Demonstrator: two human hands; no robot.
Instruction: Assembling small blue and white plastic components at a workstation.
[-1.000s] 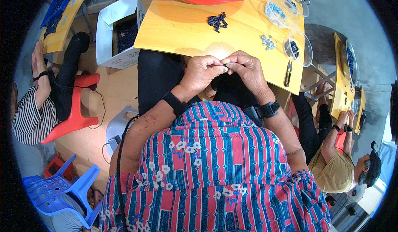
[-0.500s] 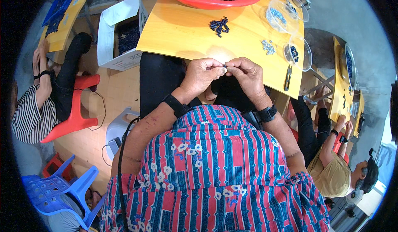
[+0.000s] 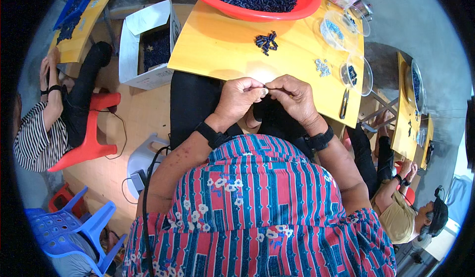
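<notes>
Close to the table's near edge, my left hand (image 3: pixel 239 99) and my right hand (image 3: pixel 295 98) meet fingertip to fingertip in a pinch. Between them is a small dark piece (image 3: pixel 266 86), mostly covered by the fingers, its kind too small to make out. A loose pile of short dark-blue cylindrical parts (image 3: pixel 266 43) lies on the table ahead of my hands. To the right is a small heap of clear, silvery little pieces (image 3: pixel 322 67). Beyond stands a red basin (image 3: pixel 257 14) filled with many similar dark parts.
On the yellow table (image 3: pixel 213 44), clear tubs (image 3: pixel 366 76) and a dark-handled cutter-like tool (image 3: pixel 344 103) lie at right. A white carton (image 3: pixel 129 54) with dark parts stands left of the table. People sit at tables on both sides; a blue plastic chair (image 3: pixel 54 227) is at lower left.
The view has shifted slightly, so the table and basin sit lower in the picture. My fingers stay pinched together, with the right fingers slightly repositioned around the small piece.
</notes>
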